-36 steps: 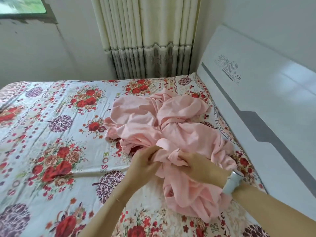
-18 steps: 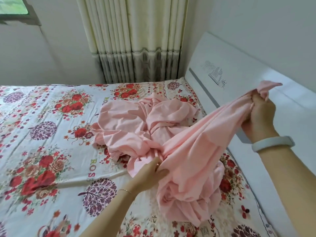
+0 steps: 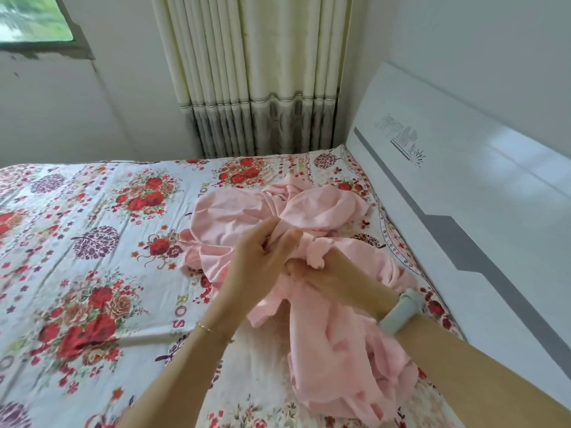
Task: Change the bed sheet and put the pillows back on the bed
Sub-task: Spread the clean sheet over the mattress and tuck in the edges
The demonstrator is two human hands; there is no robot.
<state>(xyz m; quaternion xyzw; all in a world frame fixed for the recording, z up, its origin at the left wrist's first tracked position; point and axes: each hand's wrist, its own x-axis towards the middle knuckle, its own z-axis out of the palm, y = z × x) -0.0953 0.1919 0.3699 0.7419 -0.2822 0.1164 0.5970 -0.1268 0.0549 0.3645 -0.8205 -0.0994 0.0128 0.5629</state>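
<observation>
Floral cotton is covering the bed [image 3: 92,242] in front of you, a white sheet printed with red roses and purple trees, lying flat and running off the left edge of the view. At the far left a window corner [image 3: 34,20] is showing green outside, and further along the back wall a pleated cream curtain [image 3: 256,72] is hanging down to the far edge of the mattress.

Your left hand [image 3: 262,264] is reaching in from the lower middle, a thin bracelet [image 3: 207,328] sitting on its wrist. Its fingers are curling around a gathered fold of the pink sheet [image 3: 340,335], pinching the cloth between thumb and fingertips. The pink sheet is lying crumpled in a heap on the floral sheet, toward the head end of the bed, with one bunch spreading behind your hands and another trailing down toward you.

Your right hand [image 3: 333,279] is meeting the left one, the two hands touching at the knuckles, and it is gripping a small wad of the same pink cloth that is poking out above its fingers. A pale wristband [image 3: 398,313] is wrapping that wrist.

At the right, the glossy white headboard [image 3: 479,211] with a grey stripe is standing just beside the heap.
</observation>
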